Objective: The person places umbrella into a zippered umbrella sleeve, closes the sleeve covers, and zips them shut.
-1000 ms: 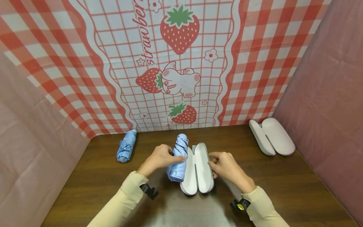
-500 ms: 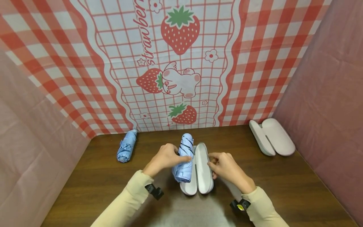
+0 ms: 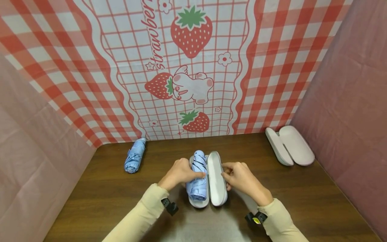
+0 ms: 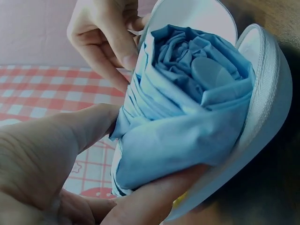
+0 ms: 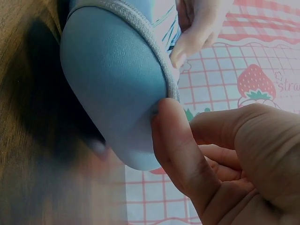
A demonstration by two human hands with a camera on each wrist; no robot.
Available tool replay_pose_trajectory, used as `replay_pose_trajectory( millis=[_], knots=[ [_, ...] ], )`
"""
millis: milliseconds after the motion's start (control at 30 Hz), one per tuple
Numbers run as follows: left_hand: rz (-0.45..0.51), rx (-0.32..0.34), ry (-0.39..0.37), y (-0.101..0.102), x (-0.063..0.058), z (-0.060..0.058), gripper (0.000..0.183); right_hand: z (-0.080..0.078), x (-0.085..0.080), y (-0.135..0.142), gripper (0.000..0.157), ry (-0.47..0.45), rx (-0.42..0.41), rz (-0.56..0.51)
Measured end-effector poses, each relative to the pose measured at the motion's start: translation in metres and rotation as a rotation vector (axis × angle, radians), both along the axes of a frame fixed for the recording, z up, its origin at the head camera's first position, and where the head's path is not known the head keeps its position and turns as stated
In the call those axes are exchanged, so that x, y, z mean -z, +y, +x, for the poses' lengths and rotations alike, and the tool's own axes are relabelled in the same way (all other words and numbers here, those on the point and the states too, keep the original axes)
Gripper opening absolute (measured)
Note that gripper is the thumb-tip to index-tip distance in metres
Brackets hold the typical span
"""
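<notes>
My left hand [image 3: 181, 172] grips a folded blue umbrella [image 3: 198, 189], thumb on one side and fingers round the other. The umbrella lies along the left half of an open hard-shell case [image 3: 217, 186], its rolled fabric end showing in the left wrist view [image 4: 187, 136]. At the right half's outer rim, my right hand [image 3: 243, 179] pinches the edge between thumb and fingers. In the right wrist view the smooth grey outside of the case [image 5: 112, 79] fills the upper left. The right half's white inside holds nothing.
Another folded blue umbrella [image 3: 135, 156] lies at the back left of the brown wooden table [image 3: 99, 195]. A second open case [image 3: 297, 146] sits at the back right. A strawberry-print cloth [image 3: 193, 84] hangs behind, with pink cloth at both sides.
My left hand has carried the umbrella right and down, from above the case's left edge into its left half. The right hand has stayed at the rim.
</notes>
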State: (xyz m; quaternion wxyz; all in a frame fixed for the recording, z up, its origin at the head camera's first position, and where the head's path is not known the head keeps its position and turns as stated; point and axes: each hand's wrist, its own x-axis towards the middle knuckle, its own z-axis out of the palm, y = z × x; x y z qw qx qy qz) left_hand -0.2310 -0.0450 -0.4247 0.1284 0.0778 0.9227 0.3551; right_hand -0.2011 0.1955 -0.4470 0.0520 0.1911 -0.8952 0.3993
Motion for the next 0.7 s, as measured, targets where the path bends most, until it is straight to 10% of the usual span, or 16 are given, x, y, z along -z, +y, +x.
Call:
replay_pose_trajectory(
  millis=[367, 700],
  knots=[
    [0.005, -0.011, -0.018, 0.007, 0.011, -0.001, 0.044, 0.001, -0.002, -0.003, 0.029, 0.014, 0.011, 0.012],
    [-0.166, 0.021, 0.115, 0.009, 0.005, 0.002, 0.049, 0.002, -0.002, -0.002, 0.028, 0.003, -0.006, 0.008]
  ],
)
